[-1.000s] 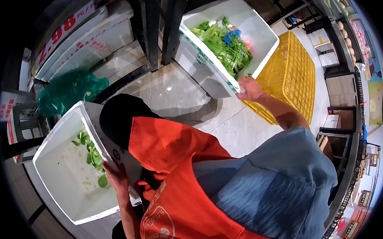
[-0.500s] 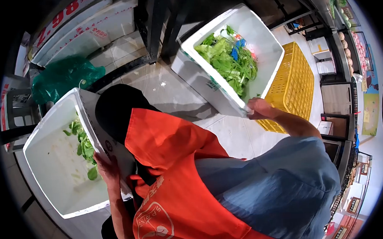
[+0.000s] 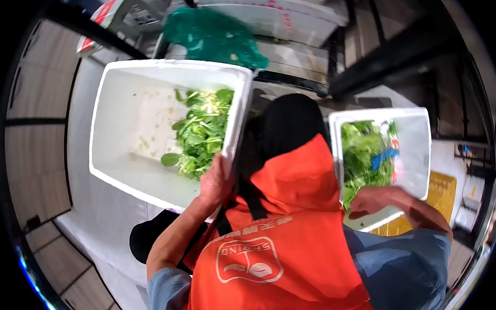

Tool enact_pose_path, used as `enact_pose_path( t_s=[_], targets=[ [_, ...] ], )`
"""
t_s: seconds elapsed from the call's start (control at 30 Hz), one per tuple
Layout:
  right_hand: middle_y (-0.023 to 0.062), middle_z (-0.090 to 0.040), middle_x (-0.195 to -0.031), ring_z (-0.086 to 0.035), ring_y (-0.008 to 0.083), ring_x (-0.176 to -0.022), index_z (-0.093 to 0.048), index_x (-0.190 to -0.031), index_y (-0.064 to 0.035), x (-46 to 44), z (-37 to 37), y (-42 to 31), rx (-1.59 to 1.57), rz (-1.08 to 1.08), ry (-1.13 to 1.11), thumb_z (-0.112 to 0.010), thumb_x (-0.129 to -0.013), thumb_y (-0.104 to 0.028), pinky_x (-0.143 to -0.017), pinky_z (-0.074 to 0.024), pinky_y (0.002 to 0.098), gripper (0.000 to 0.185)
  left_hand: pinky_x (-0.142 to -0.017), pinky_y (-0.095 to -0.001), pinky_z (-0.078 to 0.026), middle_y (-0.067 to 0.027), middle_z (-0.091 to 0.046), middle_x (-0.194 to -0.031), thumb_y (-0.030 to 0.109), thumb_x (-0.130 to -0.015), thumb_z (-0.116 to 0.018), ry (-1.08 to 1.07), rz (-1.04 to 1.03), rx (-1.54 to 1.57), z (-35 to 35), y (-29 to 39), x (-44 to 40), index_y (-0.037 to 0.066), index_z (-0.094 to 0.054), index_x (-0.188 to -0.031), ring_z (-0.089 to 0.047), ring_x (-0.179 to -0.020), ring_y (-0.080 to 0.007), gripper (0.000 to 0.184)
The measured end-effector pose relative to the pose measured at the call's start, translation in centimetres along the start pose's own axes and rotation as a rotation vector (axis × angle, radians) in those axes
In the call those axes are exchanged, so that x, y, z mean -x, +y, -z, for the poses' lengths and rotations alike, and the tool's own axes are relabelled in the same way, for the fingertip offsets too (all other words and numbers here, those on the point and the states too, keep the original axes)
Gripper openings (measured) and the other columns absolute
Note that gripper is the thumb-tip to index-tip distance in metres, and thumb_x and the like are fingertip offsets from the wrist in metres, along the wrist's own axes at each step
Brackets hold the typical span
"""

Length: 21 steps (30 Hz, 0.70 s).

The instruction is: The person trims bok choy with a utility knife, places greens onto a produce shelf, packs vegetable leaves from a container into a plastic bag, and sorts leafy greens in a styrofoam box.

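The left hand (image 3: 215, 181) holds the edge of the big white box (image 3: 121, 115), with its fingers over the rim on the side close to the body. In that box, a heap of round green leaves (image 3: 201, 132) with pale stems lies on the side by the left hand. The rest of the box's bottom shows some small brown and green bits. The right hand (image 3: 370, 201) is curled up, with its fingers bent in, at the near side of the small white box (image 3: 414, 143). The hand is a bit blurry and hides its own fingertips, so I cannot tell if it is holding anything. Inside the small white box there are frilly light green leaves (image 3: 359, 145), and a bright blue piece (image 3: 383, 158) sits next to them, with some red and white by it. A yellow crate (image 3: 441, 194) peeks out past the small box, low on the right. The person wears a red apron (image 3: 295, 246) over blue sleeves (image 3: 405, 264). A shiny green bag (image 3: 216, 36) lies just past the big box, near some white boxes (image 3: 308, 16) with red marks on them.
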State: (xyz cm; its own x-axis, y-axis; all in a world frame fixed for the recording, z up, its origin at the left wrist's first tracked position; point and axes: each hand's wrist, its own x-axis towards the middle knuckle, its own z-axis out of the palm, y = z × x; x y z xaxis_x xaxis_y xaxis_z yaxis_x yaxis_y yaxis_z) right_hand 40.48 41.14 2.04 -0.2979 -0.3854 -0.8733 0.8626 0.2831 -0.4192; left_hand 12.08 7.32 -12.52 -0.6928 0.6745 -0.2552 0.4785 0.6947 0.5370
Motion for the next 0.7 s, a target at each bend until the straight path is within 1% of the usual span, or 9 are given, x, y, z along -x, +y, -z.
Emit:
enact_pose_path(
  t_s=[0.03,0.07,0.13,0.2,0.27,0.5,0.57,0.6,0.7],
  targets=[
    [0.0024,-0.06,-0.063,-0.054,0.0093,-0.059,-0.064,-0.077,0.0014,3.0,2.1,-6.8,0.498,0.088,0.048,-0.064,-0.09,-0.019,-0.056,-0.044,0.0307,0.024,-0.07,-0.0506,-0.051,-0.0214,-0.062,-0.094,0.017,-0.077,-0.07,-0.041,0.034,0.043,0.9,1.5,0.5,0.005,-0.037,-0.13,-0.063,-0.082,-0.0425,0.064],
    [0.0022,-0.066,-0.068,-0.058,0.0088,-0.06,-0.068,-0.08,0.0006,1.6,3.3,-10.4,0.549,0.088,0.076,-0.065,-0.09,-0.02,-0.054,-0.0454,0.0293,0.023,-0.076,-0.0481,-0.05,-0.0205,-0.058,-0.106,0.017,-0.075,-0.072,0.022,0.02,0.091,1.6,-0.8,2.8,0.005,-0.038,-0.13,-0.06,-0.096,-0.0403,0.065],
    [0.0039,-0.071,-0.078,-0.062,0.0094,-0.063,-0.07,-0.081,-0.0023,3.0,6.9,-15.3,0.235,0.15,0.261,-0.064,-0.089,-0.018,-0.058,-0.0497,0.0241,0.018,-0.081,-0.0466,-0.049,-0.0195,-0.054,-0.11,0.017,-0.075,-0.072,-0.016,-0.018,0.136,0.6,-0.8,3.0,0.005,-0.038,-0.13,-0.056,-0.102,-0.0392,0.067],
    [0.0074,-0.069,-0.082,-0.063,0.013,-0.067,-0.066,-0.086,-0.0043,-1.4,13.0,-20.6,0.095,0.507,0.365,-0.059,-0.092,-0.021,-0.056,-0.0495,0.0254,0.019,-0.082,-0.0465,-0.05,-0.0195,-0.053,-0.11,0.016,-0.075,-0.072,-0.024,0.0,0.159,1.5,-1.6,2.8,0.004,-0.038,-0.131,-0.056,-0.1,-0.0399,0.067],
    [0.0053,-0.065,-0.09,-0.062,0.0118,-0.073,-0.057,-0.096,-0.0058,-8.2,18.9,-26.8,0.195,0.591,0.601,-0.056,-0.094,-0.028,-0.062,-0.0515,0.0268,0.022,-0.081,-0.0456,-0.05,-0.019,-0.053,-0.109,0.014,-0.074,-0.071,0.031,-0.046,0.173,1.3,-2.4,2.2,0.004,-0.038,-0.131,-0.057,-0.099,-0.0392,0.066],
    [0.0215,-0.048,-0.135,-0.052,0.0287,-0.12,-0.052,-0.131,-0.0098,-35.9,31.9,-40.5,0.53,0.919,1.14,-0.078,-0.068,-0.052,-0.101,-0.0409,0.0358,0.08,-0.08,-0.0431,-0.05,-0.0169,-0.053,-0.108,0.015,-0.075,-0.07,0.042,-0.034,0.22,1.5,-2.2,2.2,0.005,-0.039,-0.13,-0.057,-0.099,-0.0367,0.063],
    [0.018,-0.058,-0.125,-0.059,0.025,-0.109,-0.061,-0.12,-0.0126,-37.4,30.2,-44.2,0.702,0.798,1.153,-0.077,-0.071,-0.046,-0.094,-0.0451,0.0344,0.061,-0.081,-0.0428,-0.05,-0.0167,-0.052,-0.108,0.015,-0.075,-0.07,0.037,-0.028,0.232,2.2,-1.9,2.2,0.005,-0.039,-0.129,-0.057,-0.1,-0.0363,0.063],
    [0.0105,-0.068,-0.102,-0.064,0.019,-0.093,-0.069,-0.103,-0.0128,-39.3,31.0,-45.3,0.618,0.847,0.942,-0.075,-0.074,-0.039,-0.083,-0.049,0.0326,0.04,-0.081,-0.0427,-0.05,-0.0166,-0.052,-0.108,0.015,-0.075,-0.07,0.039,-0.033,0.233,2.4,-1.9,2.2,0.005,-0.04,-0.129,-0.057,-0.1,-0.0361,0.063],
    [0.0045,-0.069,-0.083,-0.063,0.0138,-0.079,-0.071,-0.091,-0.0101,-41.6,30.4,-44.9,0.475,0.893,0.894,-0.072,-0.077,-0.032,-0.073,-0.0498,0.0308,0.026,-0.081,-0.043,-0.05,-0.0164,-0.052,-0.108,0.015,-0.075,-0.069,0.016,-0.011,0.236,2.7,-1.8,2.3,0.006,-0.04,-0.129,-0.057,-0.1,-0.0357,0.062]
  ],
)
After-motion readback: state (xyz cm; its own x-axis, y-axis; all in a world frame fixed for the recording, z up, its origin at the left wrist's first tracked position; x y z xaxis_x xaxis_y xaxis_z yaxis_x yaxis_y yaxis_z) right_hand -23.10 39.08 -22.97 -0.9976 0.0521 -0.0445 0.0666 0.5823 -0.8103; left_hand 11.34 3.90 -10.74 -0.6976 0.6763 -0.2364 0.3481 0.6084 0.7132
